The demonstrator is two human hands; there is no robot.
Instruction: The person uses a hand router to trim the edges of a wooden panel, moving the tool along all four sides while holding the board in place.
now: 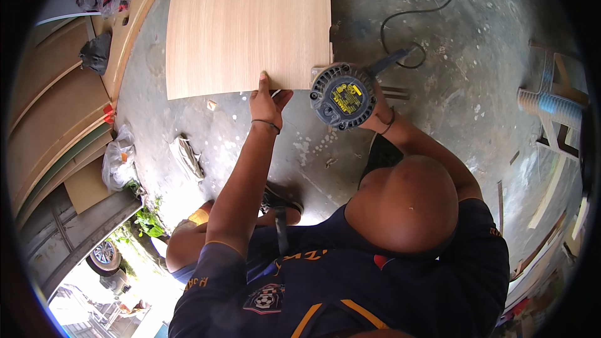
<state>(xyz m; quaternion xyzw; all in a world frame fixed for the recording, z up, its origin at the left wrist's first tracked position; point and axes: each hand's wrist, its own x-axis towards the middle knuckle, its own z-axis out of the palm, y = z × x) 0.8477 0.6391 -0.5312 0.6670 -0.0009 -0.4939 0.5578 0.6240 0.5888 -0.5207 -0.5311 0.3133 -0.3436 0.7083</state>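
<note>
A wood-grain panel (250, 25) lies before me, its near edge facing me. My left hand (268, 106) grips that edge, thumb on the top face and fingers curled under. At the panel's near right corner is a corded router (342, 97), seen from above with its round, vented black motor cap and yellow label. My right hand (377, 116) is wrapped round the router's right side, the fingers largely hidden behind the body. The router's base shows only in part at the panel's edge, and its bit is hidden. A black cord (389, 61) leaves the router toward the far right.
Large boards (56, 112) lean along the left side, with a clear plastic bag (119, 159) beside them. A crumpled pale cloth (186, 158) lies on the concrete floor (463, 100). On the right are a bluish-grey rack-like object (551, 105) and wood strips (546, 193).
</note>
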